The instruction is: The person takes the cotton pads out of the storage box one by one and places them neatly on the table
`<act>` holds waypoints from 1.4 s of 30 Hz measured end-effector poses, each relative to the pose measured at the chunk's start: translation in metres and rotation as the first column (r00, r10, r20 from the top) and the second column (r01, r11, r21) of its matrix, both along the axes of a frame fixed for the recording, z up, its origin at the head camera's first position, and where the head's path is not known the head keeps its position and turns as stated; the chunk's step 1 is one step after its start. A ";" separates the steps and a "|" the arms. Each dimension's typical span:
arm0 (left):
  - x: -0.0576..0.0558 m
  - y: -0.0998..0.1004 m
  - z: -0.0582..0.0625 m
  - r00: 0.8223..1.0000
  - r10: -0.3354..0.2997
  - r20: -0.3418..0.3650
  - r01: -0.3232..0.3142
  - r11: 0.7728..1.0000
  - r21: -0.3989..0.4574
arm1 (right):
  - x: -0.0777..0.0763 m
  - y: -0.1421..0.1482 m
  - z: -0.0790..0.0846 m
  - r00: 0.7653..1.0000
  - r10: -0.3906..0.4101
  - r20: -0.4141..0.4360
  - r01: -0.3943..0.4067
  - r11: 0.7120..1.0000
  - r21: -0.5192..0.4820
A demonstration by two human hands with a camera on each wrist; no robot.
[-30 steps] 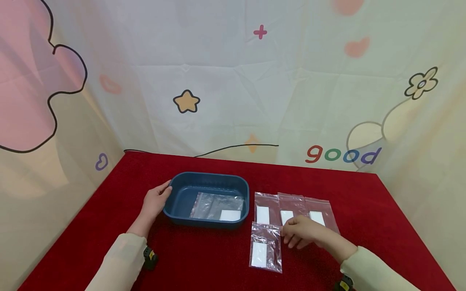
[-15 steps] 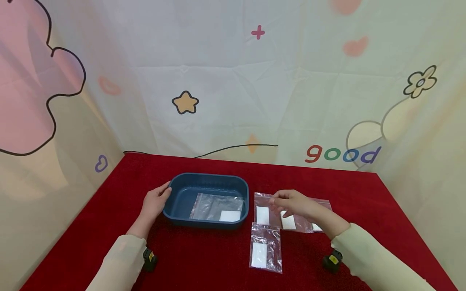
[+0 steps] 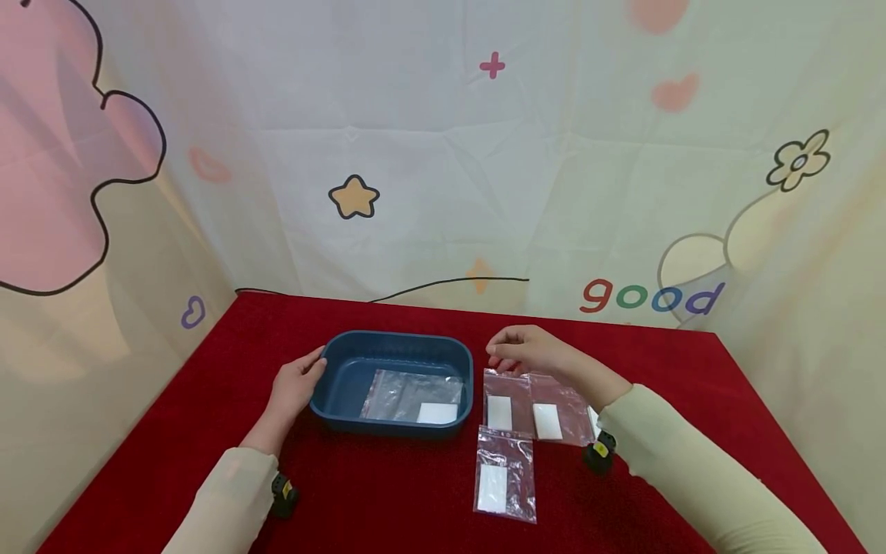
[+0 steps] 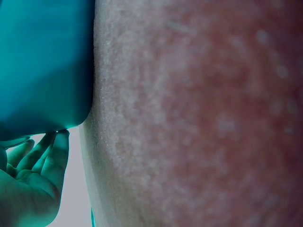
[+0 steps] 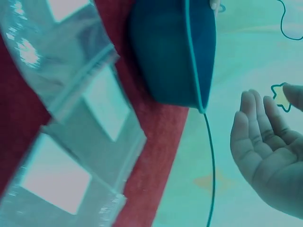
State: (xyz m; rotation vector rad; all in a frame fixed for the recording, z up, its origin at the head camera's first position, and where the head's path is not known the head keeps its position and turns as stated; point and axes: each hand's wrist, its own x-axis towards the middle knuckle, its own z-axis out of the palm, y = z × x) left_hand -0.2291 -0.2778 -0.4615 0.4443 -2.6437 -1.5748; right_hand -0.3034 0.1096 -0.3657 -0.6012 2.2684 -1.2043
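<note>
My left hand (image 3: 295, 385) grips the left end of a dark blue plastic basin (image 3: 398, 422), thumb at the rim and fingers along the outside. The left wrist view shows its fingertips against the basin's wall (image 4: 47, 71). A clear zip bag (image 3: 394, 392) with a white rectangle in it lies in the basin. Right of the basin, my right hand (image 3: 529, 350) hovers over the top edge of a row of similar zip bags (image 3: 508, 385). Its fingers are loosely bent around nothing, as the right wrist view shows too. The forearm partly hides the rightmost bag.
Below the row lies another zip bag (image 3: 494, 488), its top edge meeting the bag above. Red cloth (image 3: 388, 492) covers the table. A printed curtain (image 3: 429, 192) hangs behind the table and along its sides.
My right hand has moved from beside the front bag, away from me and leftward, to above the row's top edge. The left hand and the basin have stayed put.
</note>
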 end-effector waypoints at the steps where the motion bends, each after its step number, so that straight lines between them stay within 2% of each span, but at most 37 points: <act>1: 0.000 0.000 0.000 1.000 -0.001 0.000 0.001 1.000 0.000 | -0.003 -0.003 0.002 1.000 0.008 0.000 -0.008 1.000 0.003; 10: -0.001 0.001 0.001 1.000 -0.004 0.000 0.004 1.000 -0.006 | -0.025 -0.026 0.019 0.995 0.097 -0.016 -0.095 0.991 0.097; 18: -0.002 0.004 0.001 1.000 -0.004 -0.001 0.004 1.000 0.005 | -0.033 -0.047 0.029 0.988 0.152 -0.022 -0.144 0.968 0.208; 29: 0.000 0.002 0.002 1.000 -0.010 0.004 0.010 1.000 -0.027 | -0.044 -0.079 0.033 0.978 0.206 0.028 -0.207 0.947 0.244; 42: 0.001 0.002 0.001 1.000 -0.007 0.001 0.007 0.999 -0.033 | -0.052 -0.116 0.025 0.976 0.204 0.076 -0.217 0.920 0.327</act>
